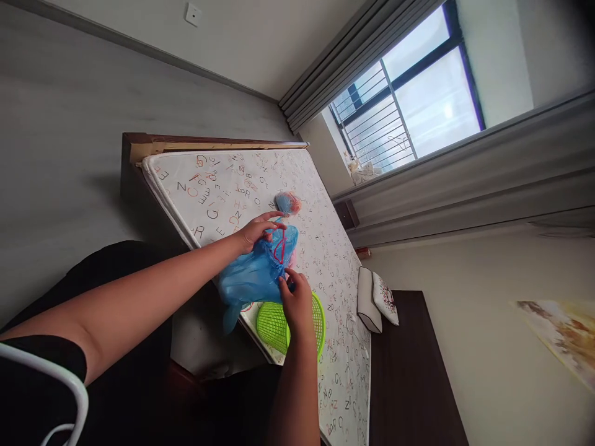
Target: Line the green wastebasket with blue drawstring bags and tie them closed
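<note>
My left hand [258, 232] grips the top of a crumpled blue plastic bag [251, 275] above a letter-printed mattress [223, 198]. My right hand [295, 303] pinches the gathered neck of that bag, close to a thin red cord [279, 248] looped through it. A lime-green plastic basket [273, 326] lies under my right hand, partly hidden by it and the bag. Beyond my left hand, a small blue and pink plastic bundle [288, 203] rests on the mattress.
Two white cushions [369, 300] lean against a dark wooden headboard [409, 371] beside the mattress. A wooden bed frame [186, 141] edges its far end. A barred window [404, 93] with grey curtains [339, 62] lies upper right, and grey flooring [93, 124] fills the left.
</note>
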{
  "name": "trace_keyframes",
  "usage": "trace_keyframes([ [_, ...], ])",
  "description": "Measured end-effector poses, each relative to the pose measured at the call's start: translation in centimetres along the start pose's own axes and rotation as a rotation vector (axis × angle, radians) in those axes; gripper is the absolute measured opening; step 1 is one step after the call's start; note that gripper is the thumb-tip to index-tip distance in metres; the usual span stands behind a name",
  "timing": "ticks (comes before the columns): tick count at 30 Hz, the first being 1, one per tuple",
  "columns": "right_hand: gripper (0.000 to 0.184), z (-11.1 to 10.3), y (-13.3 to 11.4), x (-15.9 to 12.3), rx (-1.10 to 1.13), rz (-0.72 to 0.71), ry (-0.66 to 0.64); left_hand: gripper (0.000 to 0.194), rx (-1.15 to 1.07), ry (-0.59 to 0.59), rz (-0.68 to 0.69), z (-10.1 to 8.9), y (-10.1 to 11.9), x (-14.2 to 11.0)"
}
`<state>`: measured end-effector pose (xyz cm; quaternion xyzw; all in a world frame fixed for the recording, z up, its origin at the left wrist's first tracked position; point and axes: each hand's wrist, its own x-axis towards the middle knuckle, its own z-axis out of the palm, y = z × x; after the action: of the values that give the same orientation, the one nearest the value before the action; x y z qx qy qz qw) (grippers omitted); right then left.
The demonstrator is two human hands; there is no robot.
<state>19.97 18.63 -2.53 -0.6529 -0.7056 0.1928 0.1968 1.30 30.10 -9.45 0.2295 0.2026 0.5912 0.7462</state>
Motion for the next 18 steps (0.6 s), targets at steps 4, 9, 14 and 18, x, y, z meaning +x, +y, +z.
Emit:
trace_keyframes([
  [4, 0.026, -0.2, -0.1, -0.3, 0.044, -0.047, -0.006, 0.057, 0.016, -0.079, -0.043, -0.1, 0.1, 0.0],
  [9, 0.014, -0.4, 0.2, -0.7, 0.154, -0.132, 0.054, 0.064, 0.028, -0.045, -0.047, -0.4, 0.2, 0.1],
  [14, 0.015, -0.5, 0.5, -1.7, 0.369, -0.159, 0.171, 0.071, 0.034, 0.059, 0.018, -0.7, -0.2, 0.7],
  [18, 0.013, -0.7, 1.0, -2.3, 0.516, -0.127, 0.308, 0.085, -0.023, 0.182, 0.058, -1.0, -0.6, 1.2],
])
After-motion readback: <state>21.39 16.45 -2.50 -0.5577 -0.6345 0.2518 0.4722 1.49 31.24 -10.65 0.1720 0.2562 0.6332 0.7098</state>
